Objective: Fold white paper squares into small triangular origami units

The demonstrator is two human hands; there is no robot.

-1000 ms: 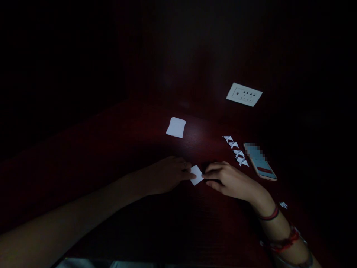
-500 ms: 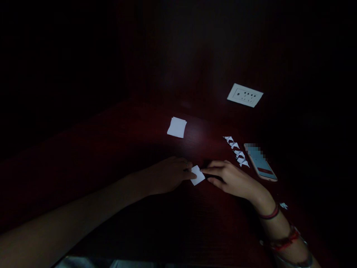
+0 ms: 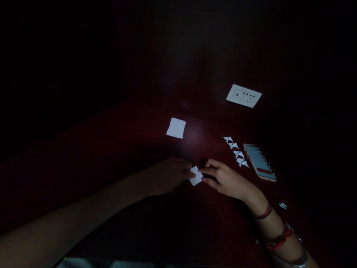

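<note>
A small white paper square (image 3: pixel 196 176) lies on the dark red table (image 3: pixel 125 149) between my two hands. My left hand (image 3: pixel 167 175) rests on the table with its fingertips pressed on the paper's left edge. My right hand (image 3: pixel 223 178) comes in from the right, its thumb and forefinger pinched on the paper's right side. Red bands circle my right wrist. The scene is very dim.
A small stack of white paper squares (image 3: pixel 176 128) lies farther back. Several folded white paper pieces (image 3: pixel 236 152) sit in a row at the right, beside a phone (image 3: pixel 259 162). A white socket plate (image 3: pixel 243 95) is on the wall behind. A paper scrap (image 3: pixel 283 205) lies near my right forearm.
My right hand has slid slightly left and closed in over the paper's right side; less of the paper shows. My left hand has stayed put.
</note>
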